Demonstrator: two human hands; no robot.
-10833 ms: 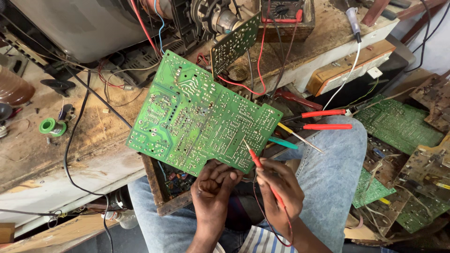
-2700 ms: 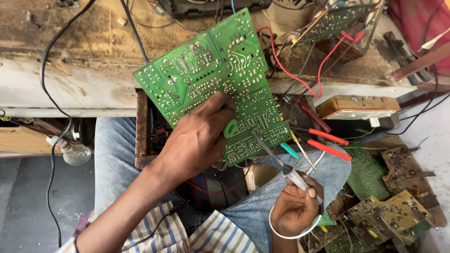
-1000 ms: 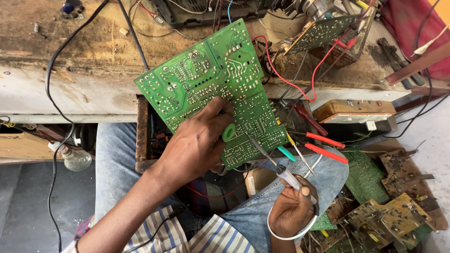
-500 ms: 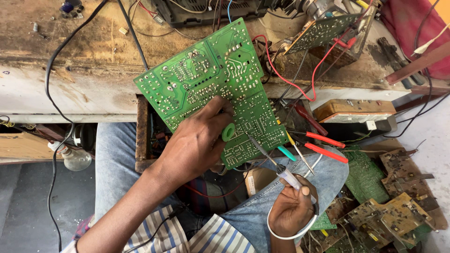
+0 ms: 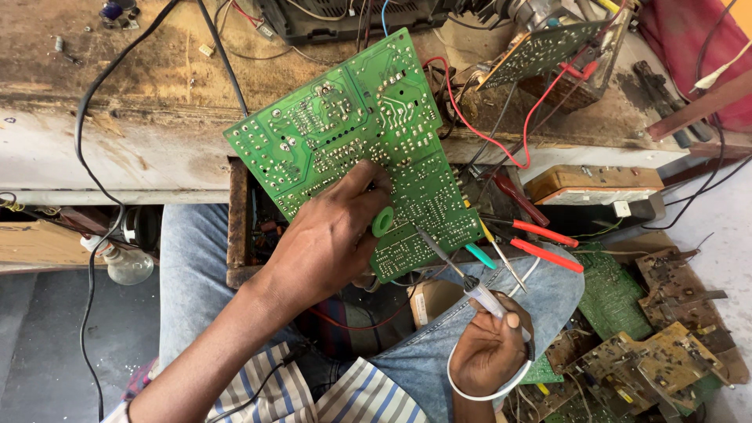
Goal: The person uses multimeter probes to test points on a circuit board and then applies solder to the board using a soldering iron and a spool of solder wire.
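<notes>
A green printed circuit board (image 5: 352,149), flat and rectangular with its dull solder side up and speckled with silvery joints and pale traces, lies tilted across the person's lap and the edge of a scuffed, stained wooden workbench (image 5: 141,78). The left hand (image 5: 329,235) lies spread on the board's lower half, fingers (image 5: 368,176) curled onto it and steadying it, not clamped around it. At about 4 o'clock from that hand, the right hand (image 5: 489,352) is closed around the pale handle of a soldering iron (image 5: 462,274), whose thin metal tip touches the board's lower edge; its white cord loops beneath the wrist. Just beside the iron, at 2 o'clock, lie red-handled pliers (image 5: 540,247) and a green-handled tool (image 5: 479,256) on blue denim. A shallow wooden tray (image 5: 235,227) under the board holds something dark that I cannot tell. At 4 o'clock, well apart, brownish scrap boards (image 5: 666,352) lie heaped. A glass bulb (image 5: 125,262) hangs at 9 o'clock.
</notes>
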